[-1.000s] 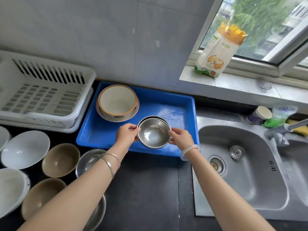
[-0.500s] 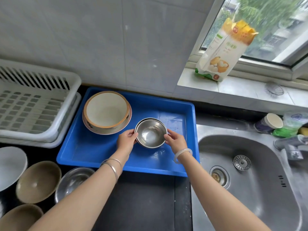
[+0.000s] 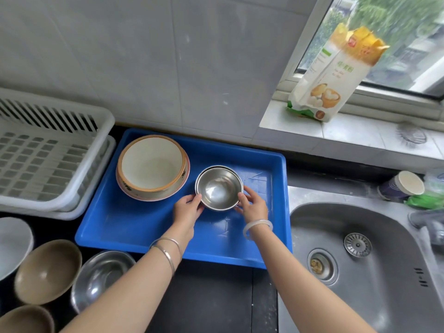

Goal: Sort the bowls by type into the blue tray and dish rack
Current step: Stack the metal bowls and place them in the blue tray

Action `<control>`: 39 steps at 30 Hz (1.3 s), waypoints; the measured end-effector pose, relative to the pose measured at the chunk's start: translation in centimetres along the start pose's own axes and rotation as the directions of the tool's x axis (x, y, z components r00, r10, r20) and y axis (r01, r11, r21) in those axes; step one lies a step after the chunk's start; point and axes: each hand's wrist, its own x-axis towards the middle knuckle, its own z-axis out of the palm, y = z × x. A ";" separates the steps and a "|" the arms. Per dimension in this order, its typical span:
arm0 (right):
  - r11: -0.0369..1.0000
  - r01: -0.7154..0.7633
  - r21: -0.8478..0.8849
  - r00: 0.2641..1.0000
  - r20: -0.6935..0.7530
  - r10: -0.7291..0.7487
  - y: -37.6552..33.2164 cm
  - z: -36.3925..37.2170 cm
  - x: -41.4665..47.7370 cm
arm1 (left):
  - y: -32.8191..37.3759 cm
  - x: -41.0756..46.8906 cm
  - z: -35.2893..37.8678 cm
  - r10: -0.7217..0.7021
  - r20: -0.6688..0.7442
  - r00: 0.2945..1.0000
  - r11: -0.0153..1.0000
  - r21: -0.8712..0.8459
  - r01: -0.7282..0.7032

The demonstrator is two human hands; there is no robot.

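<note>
While the left grip (image 3: 188, 211) and the right grip (image 3: 252, 205) pinch opposite sides of the small steel bowl (image 3: 219, 188) at its rim, that bowl sits upright mid-frame inside the blue tray (image 3: 134, 224), just right of the stacked cream bowls (image 3: 151, 164). Whether it touches the tray floor I cannot tell. The white dish rack (image 3: 48, 155) stands at left. On the dark bench (image 3: 216, 304), lower left, lie a brown bowl (image 3: 48, 270) and a larger steel bowl (image 3: 101, 277).

Soft daylight from the window (image 3: 408, 20) at upper right, wide-angle bending at edges, faucet (image 3: 430, 224) perhaps motion-blurred
</note>
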 end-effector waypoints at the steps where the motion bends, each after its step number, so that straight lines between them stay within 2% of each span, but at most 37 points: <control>1: 1.000 0.001 0.008 1.000 -0.003 -0.001 -0.3 0.3 0.4 | 0.0 0.0 0.3 0.002 -0.002 1.000 0.999 -0.034 -0.002; 6: 0.999 -0.001 0.048 1.000 -0.001 0.002 -1.3 1.4 1.9 | 0.1 0.5 1.7 -0.017 0.006 1.000 0.974 -0.224 0.018; 13: 0.996 0.015 0.084 1.000 0.000 -0.015 -1.6 2.5 3.3 | 0.4 1.5 2.7 -0.013 -0.010 1.000 0.942 -0.336 0.009; 25: 0.996 0.008 0.091 0.999 0.036 -0.011 -2.0 3.3 3.4 | 0.8 2.3 2.8 -0.007 -0.038 0.999 0.934 -0.356 -0.007; 31: 0.997 0.025 -0.067 0.998 0.065 -0.020 -2.5 2.6 2.0 | 0.8 0.8 2.1 0.008 -0.018 1.000 0.973 -0.231 -0.012; 35: 0.966 0.108 -0.233 0.992 0.082 -0.091 -2.9 1.6 -0.1 | 1.0 -1.2 0.6 0.047 0.001 0.999 0.999 -0.015 -0.047; 39: 0.929 0.193 -0.315 0.974 0.174 -0.144 -3.1 1.0 -3.8 | 1.0 -4.0 -2.0 0.173 0.035 0.984 0.960 0.219 -0.176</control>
